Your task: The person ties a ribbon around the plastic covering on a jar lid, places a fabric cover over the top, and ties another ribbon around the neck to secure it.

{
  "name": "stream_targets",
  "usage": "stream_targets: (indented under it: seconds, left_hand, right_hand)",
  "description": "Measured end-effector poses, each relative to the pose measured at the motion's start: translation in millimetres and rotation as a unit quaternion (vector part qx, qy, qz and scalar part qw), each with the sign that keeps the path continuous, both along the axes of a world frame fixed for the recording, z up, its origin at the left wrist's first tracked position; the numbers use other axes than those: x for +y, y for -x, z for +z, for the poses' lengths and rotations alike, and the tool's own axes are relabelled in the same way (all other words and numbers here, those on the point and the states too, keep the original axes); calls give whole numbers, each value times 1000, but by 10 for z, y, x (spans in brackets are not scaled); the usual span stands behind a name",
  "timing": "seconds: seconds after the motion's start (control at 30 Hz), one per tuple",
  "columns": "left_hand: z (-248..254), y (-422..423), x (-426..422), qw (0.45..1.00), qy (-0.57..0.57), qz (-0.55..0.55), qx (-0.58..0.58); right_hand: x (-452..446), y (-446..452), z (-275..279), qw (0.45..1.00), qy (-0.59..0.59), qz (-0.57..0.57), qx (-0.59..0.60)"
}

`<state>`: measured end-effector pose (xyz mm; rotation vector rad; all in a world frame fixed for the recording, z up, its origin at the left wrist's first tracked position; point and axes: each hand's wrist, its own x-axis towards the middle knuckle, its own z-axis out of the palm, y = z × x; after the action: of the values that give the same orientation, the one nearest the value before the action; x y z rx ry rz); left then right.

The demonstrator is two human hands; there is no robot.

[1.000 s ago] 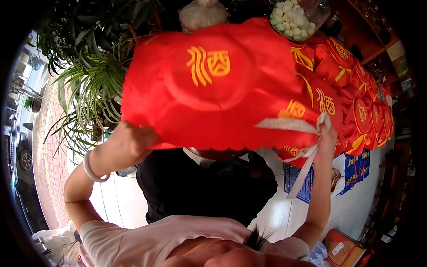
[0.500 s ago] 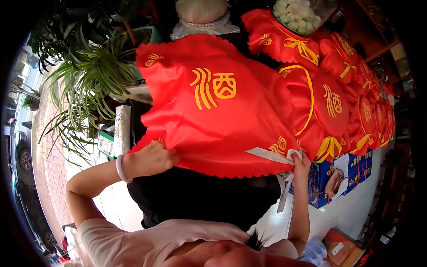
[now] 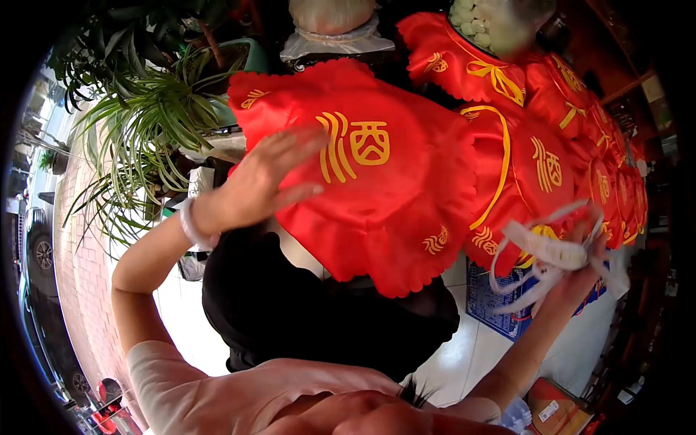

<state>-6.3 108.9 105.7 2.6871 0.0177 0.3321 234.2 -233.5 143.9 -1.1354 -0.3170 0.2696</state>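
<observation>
A red scallop-edged cloth (image 3: 406, 188) with yellow characters drapes over a round-topped vessel in front of me. Part of a pale curved side shows below its hem. My left hand (image 3: 272, 174), a white bangle at the wrist, is over the cloth's left part with fingers stretched out, holding nothing; whether it touches the fabric I cannot tell. Out to the right, my right hand (image 3: 583, 264) is closed on a bunch of looping white strips (image 3: 554, 250), blurred by motion. It is in front of the neighbouring red-covered jars (image 3: 547, 170).
More red covers with yellow ribbons (image 3: 500, 80) run along the right. A clear container of pale round pieces (image 3: 475, 25) stands at the back. Potted plants (image 3: 145, 123) are at left, a blue box (image 3: 489, 301) at lower right, a plastic-wrapped vessel (image 3: 333, 22) behind.
My left hand let go of the cloth's lower left edge and rose over it. My right hand moved right with the white strips, off the cloth's corner. The cloth's front edge now hangs down.
</observation>
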Motion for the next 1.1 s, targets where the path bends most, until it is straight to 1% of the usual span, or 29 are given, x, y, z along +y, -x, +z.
stream_targets:
  seconds: [0.03, 0.07, 0.1, 0.13, 0.17, 0.2, 0.27, 0.33, 0.4, 0.43, 0.47, 0.5, 0.53, 0.6, 0.63, 0.67, 0.7, 0.73, 0.8, 0.83, 0.97, 1.03, 1.07, 1.1]
  left_hand:
    - [-150, -141, 103, 999, -36, 3, -26]
    - [-308, -264, 176, 999, -39, 5, -30]
    - [-459, -372, 233, 998, -67, 17, 0]
    - [-548, -458, 271, 995, -94, 32, 29]
    - [-564, -515, 282, 994, -97, 40, 25]
    - [-570, -548, 284, 994, -102, 33, 23]
    - [-611, -583, 295, 992, -112, 43, 24]
    - [-677, -573, 326, 991, -129, 20, 13]
    - [-698, -605, 331, 987, -158, -2, 21]
    - [-760, -627, 371, 983, -183, -8, 12]
    - [-784, -658, 339, 984, -177, -3, -22]
    - [-714, -641, 336, 988, -151, 4, -30]
    - [-705, -679, 337, 990, -138, 9, -17]
    - [-799, -731, 360, 993, -100, 24, -54]
    - [-793, -720, 397, 992, -104, 45, -50]
    - [-751, -729, 408, 993, -101, 25, -50]
    - [-728, -741, 391, 994, -100, 1, -51]
    - [-805, -814, 392, 994, -102, 7, -41]
    - [-834, -884, 422, 995, -87, -5, -41]
    - [-833, -895, 421, 994, -92, -6, -51]
    - [-773, -907, 433, 994, -84, -14, -62]
    - [-760, -920, 418, 992, -98, -9, -82]
    - [-740, -925, 388, 992, -96, -9, -82]
    - [-685, -904, 342, 995, -82, -5, -54]
  right_hand:
    - [182, -37, 163, 992, -42, 110, -42]
    - [427, -84, 222, 979, -9, 161, -121]
    - [671, -129, 281, 957, 15, 207, -201]
    - [987, -119, 307, 950, 66, 163, -259]
    - [1267, -166, 213, 938, 90, 167, -290]
    - [1535, -246, 21, 925, 113, 172, -318]
    - [2013, -513, -351, 881, 214, 204, -370]
    - [2344, -744, -779, 829, 309, 191, -425]
    - [2527, -858, -1043, 803, 372, 245, -397]
    - [2625, -992, -1225, 797, 369, 283, -385]
    - [2661, -1216, -1457, 752, 443, 231, -429]
    - [2705, -1086, -1257, 704, 520, 265, -406]
    - [2691, -1448, -1531, 723, 520, 267, -368]
    - [2689, -2156, -2068, 760, 516, 267, -292]
    - [2651, -1957, -1942, 808, 469, 267, -236]
    - [2656, -1644, -1587, 791, 514, 278, -182]
    - [2632, -1344, -1409, 831, 453, 257, -197]
    - [2683, -1565, -1650, 831, 449, 266, -193]
    - [2705, -2050, -1952, 774, 540, 263, -203]
    - [2709, -2062, -1964, 759, 562, 254, -209]
    - [2707, -1966, -1993, 782, 549, 206, -213]
    - [2703, -1908, -1984, 791, 543, 187, -210]
    - [2690, -1895, -1971, 796, 541, 176, -207]
    - [2691, -1886, -1965, 799, 540, 168, -204]
